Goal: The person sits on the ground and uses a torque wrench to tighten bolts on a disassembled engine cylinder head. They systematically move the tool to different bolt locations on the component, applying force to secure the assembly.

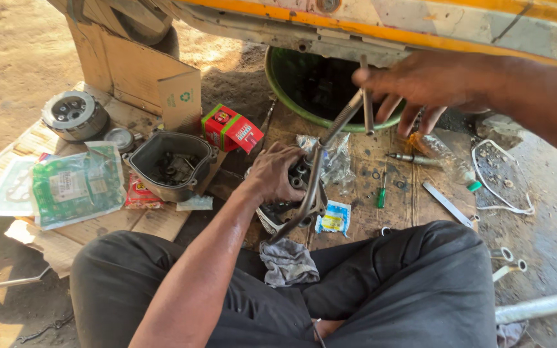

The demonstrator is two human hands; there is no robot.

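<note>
- The left hand [273, 173] reaches down and forward from a bare, straight forearm, palm turned down, between the person's knees.
- Its fingers are curled and pressed together over the top of a grey cast-metal engine part with round ports [294, 187], gripping it where it sits on the flattened cardboard [414, 200].
- The right hand [420, 84] is raised higher, in front of a green round basin [278, 84] under a yellow-and-white vehicle body [420, 26].
- Its thumb and forefinger pinch the top of a long dark metal T-handle wrench [320, 161], with a short bar standing upright in the grip; the other fingers hang spread below, blurred.
- The wrench shaft slants down and to the left from that hand into the engine part, just beside the left hand's knuckles.
- The engine part looks oily and dull, with several round openings on its upper face; its lower side is hidden behind a curved dark metal piece.
- Left of it lies a grey open metal casing with small parts inside [170, 164], and a red-and-green small carton [230, 127] stands just behind.
- A clear crumpled plastic bag [336, 158] lies just behind the part, and a grey rag [288, 261] rests on the lap.
</note>
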